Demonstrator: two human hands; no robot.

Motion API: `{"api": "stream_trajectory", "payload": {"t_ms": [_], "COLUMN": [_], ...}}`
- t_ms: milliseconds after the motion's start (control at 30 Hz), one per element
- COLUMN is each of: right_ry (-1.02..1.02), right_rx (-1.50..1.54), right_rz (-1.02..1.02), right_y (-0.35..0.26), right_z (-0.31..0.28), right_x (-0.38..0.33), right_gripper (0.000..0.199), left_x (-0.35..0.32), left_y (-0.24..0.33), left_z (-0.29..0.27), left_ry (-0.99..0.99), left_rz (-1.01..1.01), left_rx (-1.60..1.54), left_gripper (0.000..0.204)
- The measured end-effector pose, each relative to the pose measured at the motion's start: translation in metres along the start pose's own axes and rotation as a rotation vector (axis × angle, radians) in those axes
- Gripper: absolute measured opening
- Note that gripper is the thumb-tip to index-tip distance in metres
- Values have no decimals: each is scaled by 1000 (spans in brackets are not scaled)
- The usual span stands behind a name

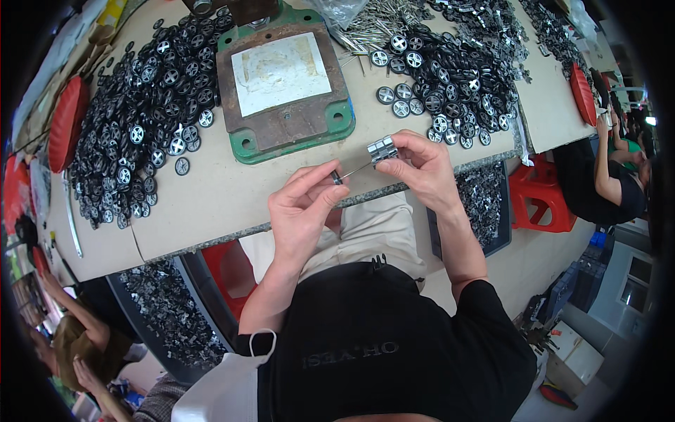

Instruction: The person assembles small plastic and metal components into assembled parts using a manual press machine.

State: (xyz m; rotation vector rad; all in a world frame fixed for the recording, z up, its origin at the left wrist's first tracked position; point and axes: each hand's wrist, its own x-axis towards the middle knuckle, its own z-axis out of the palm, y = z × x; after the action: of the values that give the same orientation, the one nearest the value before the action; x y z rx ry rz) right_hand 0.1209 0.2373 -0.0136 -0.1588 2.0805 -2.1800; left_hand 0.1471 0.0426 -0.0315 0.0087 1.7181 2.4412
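My left hand (302, 207) pinches a small black wheel (337, 177), turned nearly edge-on, between thumb and fingertips. From that wheel a thin metal rod (357, 170) runs up toward my right hand (425, 169). Closed between the right thumb and fingers is a small silver-and-black ribbed block (382, 149). Where the rod ends at the block is too small to make out. Both hands are raised over the table's front edge, just in front of a green and brown metal press base (281, 130) with a white sheet (281, 74) on it.
Heaps of black wheels with silver spokes (158, 105) (457, 84) lie left and right on the table. Metal rods (380, 24) are piled at the back. Bins of small parts (172, 309) (481, 200) stand below the table edge. A red stool (538, 193) is at right; other people sit nearby.
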Motion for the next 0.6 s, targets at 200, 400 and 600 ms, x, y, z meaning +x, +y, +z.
{"api": "stream_trajectory", "payload": {"t_ms": [200, 400, 600], "right_ry": [-85, -59, -13], "right_rx": [176, 147, -352], "right_rz": [190, 136, -257], "right_y": [0, 2, 3], "right_z": [-4, 0, -1], "right_x": [-1, -2, -1], "right_gripper": [19, 17, 14], "left_x": [3, 1, 3], "left_y": [1, 5, 6], "left_z": [-2, 1, 3], "left_ry": [-1, 4, 32], "left_rz": [-151, -52, -219], "left_rx": [-209, -77, -242], "left_gripper": [33, 33, 31]}}
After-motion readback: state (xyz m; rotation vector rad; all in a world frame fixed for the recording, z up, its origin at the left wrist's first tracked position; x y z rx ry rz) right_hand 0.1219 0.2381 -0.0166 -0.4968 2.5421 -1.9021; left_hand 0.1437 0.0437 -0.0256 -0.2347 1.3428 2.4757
